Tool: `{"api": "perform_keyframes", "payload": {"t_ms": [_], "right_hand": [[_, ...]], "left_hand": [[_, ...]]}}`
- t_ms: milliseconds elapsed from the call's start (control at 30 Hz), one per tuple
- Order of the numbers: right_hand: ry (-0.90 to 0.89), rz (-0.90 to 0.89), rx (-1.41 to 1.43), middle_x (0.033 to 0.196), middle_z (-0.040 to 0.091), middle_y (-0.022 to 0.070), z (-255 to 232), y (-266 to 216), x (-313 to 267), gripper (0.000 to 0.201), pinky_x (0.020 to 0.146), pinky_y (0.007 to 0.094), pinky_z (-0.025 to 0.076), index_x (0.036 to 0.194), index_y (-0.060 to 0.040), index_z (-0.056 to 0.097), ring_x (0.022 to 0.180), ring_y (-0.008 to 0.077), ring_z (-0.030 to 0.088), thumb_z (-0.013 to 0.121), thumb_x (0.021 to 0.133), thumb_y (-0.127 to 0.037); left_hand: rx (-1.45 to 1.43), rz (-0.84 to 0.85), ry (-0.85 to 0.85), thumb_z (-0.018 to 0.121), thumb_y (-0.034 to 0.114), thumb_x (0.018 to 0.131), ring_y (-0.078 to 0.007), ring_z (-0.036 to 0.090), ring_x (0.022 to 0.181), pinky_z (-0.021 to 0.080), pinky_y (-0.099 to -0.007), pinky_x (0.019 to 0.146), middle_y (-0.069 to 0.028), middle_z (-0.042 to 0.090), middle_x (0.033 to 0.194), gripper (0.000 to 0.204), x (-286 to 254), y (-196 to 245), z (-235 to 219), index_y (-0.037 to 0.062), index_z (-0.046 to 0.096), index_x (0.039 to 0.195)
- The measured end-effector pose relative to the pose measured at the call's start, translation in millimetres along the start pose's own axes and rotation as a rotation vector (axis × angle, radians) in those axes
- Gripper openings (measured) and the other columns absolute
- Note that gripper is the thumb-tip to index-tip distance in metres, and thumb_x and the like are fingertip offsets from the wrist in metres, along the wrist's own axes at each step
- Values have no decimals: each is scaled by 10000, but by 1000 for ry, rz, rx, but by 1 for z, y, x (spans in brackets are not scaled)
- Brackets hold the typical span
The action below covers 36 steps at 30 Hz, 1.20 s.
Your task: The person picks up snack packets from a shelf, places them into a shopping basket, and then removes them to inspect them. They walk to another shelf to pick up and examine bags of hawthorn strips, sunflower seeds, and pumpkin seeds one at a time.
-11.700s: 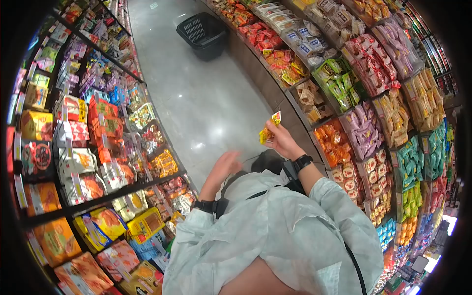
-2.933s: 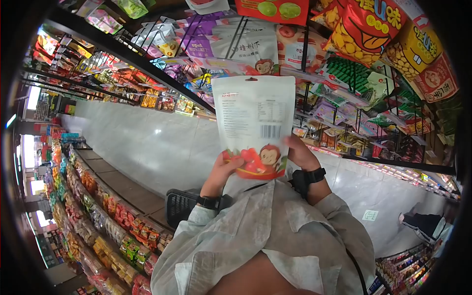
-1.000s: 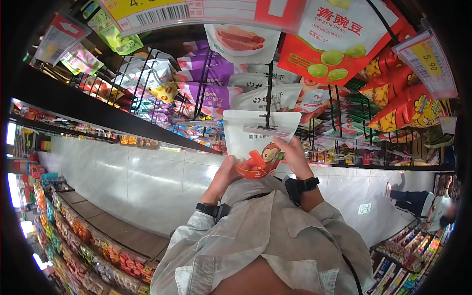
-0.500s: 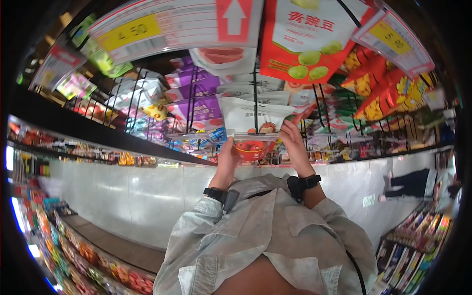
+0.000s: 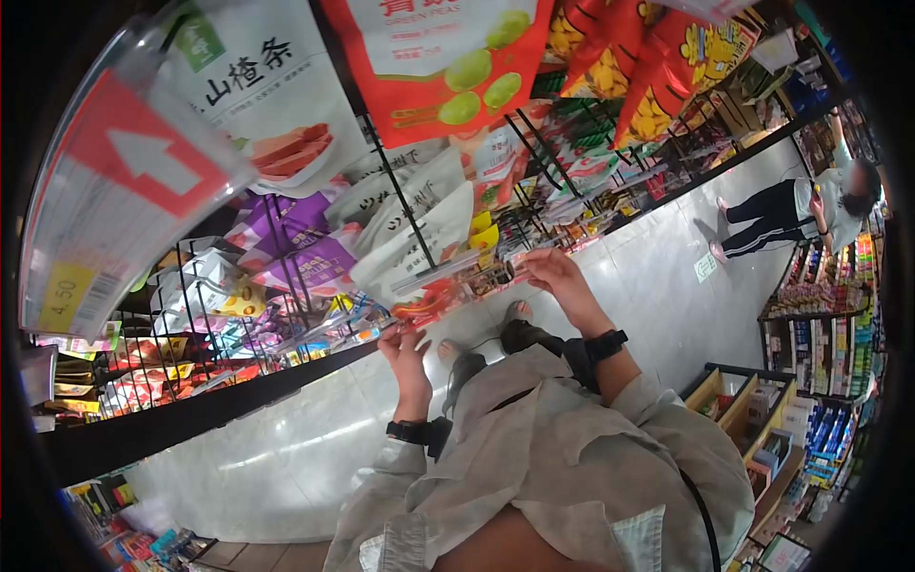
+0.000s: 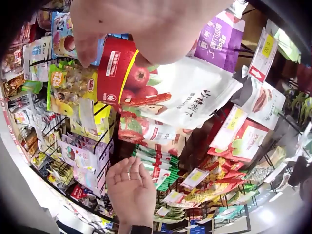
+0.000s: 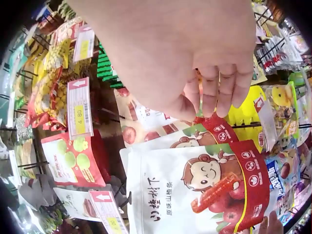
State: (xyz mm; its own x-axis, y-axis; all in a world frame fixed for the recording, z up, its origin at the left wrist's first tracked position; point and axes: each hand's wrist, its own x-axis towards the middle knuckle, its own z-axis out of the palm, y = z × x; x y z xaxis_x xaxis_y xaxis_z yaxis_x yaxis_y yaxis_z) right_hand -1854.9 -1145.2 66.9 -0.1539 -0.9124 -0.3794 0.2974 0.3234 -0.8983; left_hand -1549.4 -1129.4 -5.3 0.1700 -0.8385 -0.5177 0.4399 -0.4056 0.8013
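Note:
A white hawthorn-strip pouch [image 5: 419,238] with a red base hangs among matching pouches on the rack. In the left wrist view the same pouch [image 6: 187,90] lies beside my left hand [image 6: 146,29]. My left hand [image 5: 407,367] is at the pouch's lower edge with loosely bent fingers; contact is unclear. My right hand [image 5: 564,288] is raised right of the pouch, near the ends of the rack hooks, and holds nothing visible. The right wrist view shows my right hand [image 7: 185,53] with bent, spread fingers above the front pouch [image 7: 195,185], and left fingertips at its lower corner.
Price tags [image 5: 133,181] jut out at the upper left. A red green-pea pouch [image 5: 448,67] and red-and-yellow snack bags [image 5: 667,71] hang above. A person [image 5: 810,210] stands at the right, near shelves and a divided wooden box [image 5: 739,410].
The white pouch moved from my hands onto the rack among the matching ones. My right hand came away from it to the right; my left hand moved lower. The view has turned.

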Motion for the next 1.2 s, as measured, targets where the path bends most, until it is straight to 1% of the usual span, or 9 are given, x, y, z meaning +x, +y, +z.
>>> {"api": "perform_keyframes", "payload": {"t_ms": [33,167,267,467,600,633,867,1000,1200], "right_hand": [[8,-2,10,1077,686,22,-7,-2,2,212,911,295,526,1188,-68,627,998,134,655,627,979,-105],[135,-159,81,1051,672,31,-45,-20,21,247,880,296,534,1192,-79,604,956,138,652,628,946,-65],[194,-257,241,1121,630,20,-83,-28,42,320,910,290,513,1271,-109,540,1018,140,634,636,965,-111],[417,-475,15,1238,596,44,-129,-57,79,430,952,323,488,1338,-73,485,1108,179,604,669,951,-112],[63,-383,60,1030,655,14,-161,-63,102,313,855,272,492,1150,-51,573,952,92,613,751,894,-84],[51,-428,69,923,661,-20,-163,-62,107,197,788,244,492,1037,-54,593,872,62,613,743,912,-79],[-209,-426,4,995,650,20,-184,-55,114,212,801,231,515,1114,-53,576,934,72,625,713,962,-107],[-296,-474,-148,1032,645,51,-183,-68,98,297,852,278,537,1165,-27,568,945,120,651,735,945,-138],[-237,-429,-173,1105,627,110,-176,-52,93,377,839,313,562,1222,-8,574,966,169,662,745,934,-180]], "left_hand": [[-50,3,103,603,145,977,-218,632,959,535,-372,807,-69,549,1095,237,1,-2,-1,132,429,1139],[-85,33,159,610,126,959,-148,588,783,477,-302,710,-12,563,890,135,-11,4,3,140,476,952],[-70,34,103,609,114,951,-141,571,749,471,-297,703,-9,560,861,133,-21,-2,28,136,478,939],[-32,152,-12,593,66,951,-116,535,748,460,-285,707,2,529,829,127,-49,-22,131,118,483,913],[242,284,-197,575,33,969,-111,548,807,472,-281,742,-5,546,882,104,-50,-23,202,93,493,948],[285,338,-294,598,52,979,-108,565,866,482,-273,782,-27,576,995,127,-44,-25,214,64,526,1083],[679,754,-356,644,59,971,-198,541,1225,463,-338,1032,-114,508,1373,593,-4,-16,312,21,359,1490],[618,420,-414,677,87,956,-185,585,1150,467,-351,997,-110,600,1247,473,3,-16,321,8,453,1365],[678,465,-374,627,92,984,-128,608,972,500,-288,857,-57,646,1080,365,-24,-28,310,20,502,1319]]}}
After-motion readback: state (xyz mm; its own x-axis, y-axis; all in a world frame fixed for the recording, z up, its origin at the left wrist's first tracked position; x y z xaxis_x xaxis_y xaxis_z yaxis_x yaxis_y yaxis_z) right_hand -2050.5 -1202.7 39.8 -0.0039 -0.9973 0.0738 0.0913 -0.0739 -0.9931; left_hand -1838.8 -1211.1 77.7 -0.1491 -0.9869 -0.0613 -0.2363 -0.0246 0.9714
